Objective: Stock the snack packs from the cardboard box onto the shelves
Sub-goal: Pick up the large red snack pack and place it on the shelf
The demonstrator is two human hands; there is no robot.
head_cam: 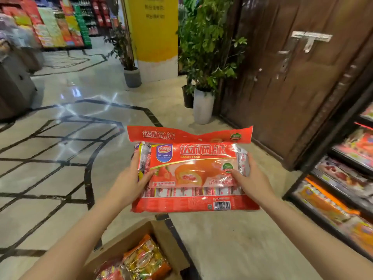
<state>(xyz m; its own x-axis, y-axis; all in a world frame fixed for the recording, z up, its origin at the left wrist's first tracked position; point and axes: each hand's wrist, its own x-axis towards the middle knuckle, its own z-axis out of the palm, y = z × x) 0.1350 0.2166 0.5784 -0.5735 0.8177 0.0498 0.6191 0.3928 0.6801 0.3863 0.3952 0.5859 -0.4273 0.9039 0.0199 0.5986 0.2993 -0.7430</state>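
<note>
Pack: red snack pack (192, 170) held in mid-air above cardboard box (145, 253), shelves (341, 178) to the right.
Hands: left hand (131, 178) and right hand (252, 178) clamped on side edges, thumbs on top.
Handling: judged light, floppy, slick film; best supported at both ends.

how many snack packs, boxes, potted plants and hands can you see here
snack packs held in the hands: 1, the red pack, gripped by the left hand and right hand
cardboard box: 1, more packs inside, number unclear
potted plants: 2, grey pot and white pot
hands: 2
total: 6
</note>
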